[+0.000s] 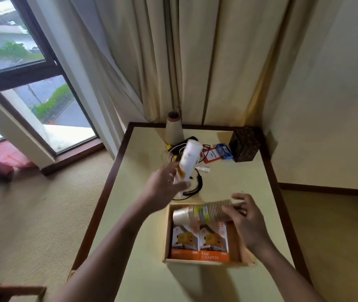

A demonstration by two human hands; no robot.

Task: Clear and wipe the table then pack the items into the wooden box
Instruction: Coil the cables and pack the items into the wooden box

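Observation:
A shallow wooden box (166,236) sits on the cream table (143,214) near its front. Two orange "fast charger" cartons (199,243) lie flat inside it. My right hand (243,221) grips a sideways stack of brown paper cups (204,212) over the box's far end. My left hand (162,186) holds a white cylindrical bottle (190,160) with an orange base, raised above the table and tilted; the hand is blurred.
At the back of the table stand a beige thread cone (173,129) and a dark woven box (246,143). Tangled black and white cables (195,184), a red-and-white card (211,154) and a blue item (223,151) lie between them. Curtains hang behind.

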